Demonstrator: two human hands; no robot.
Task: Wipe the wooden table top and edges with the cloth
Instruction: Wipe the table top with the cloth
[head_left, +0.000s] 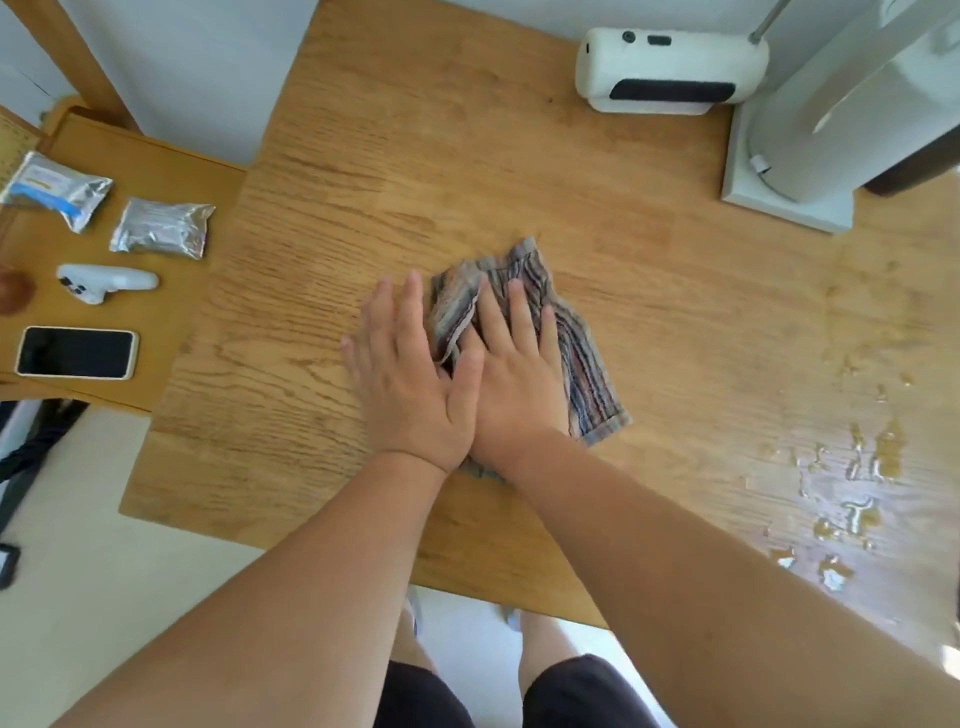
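Head view, right fingers (519, 312): straight, slightly spread, pressed flat on the cloth (582, 364), pinching nothing
Left fingers (413, 306): straight, close together, flat on the bare table (467, 156) just beside the cloth's left edge
Right hand (514, 384): palm down on the cloth, nearer hand for the wiping
Left hand (410, 384): thumb side touching the right hand, overlapping it a little
Cloth: striped, rumpled, doubled over at its far-left corner; pinned under the right palm, mid-table; long axis slanting from far-left to near-right
Table: pale oak grain, dull around the cloth
Key relation: wet puddles (852, 467) well apart to the right of the cloth, so probably a rightward sweep next; near edge likely not yet wiped
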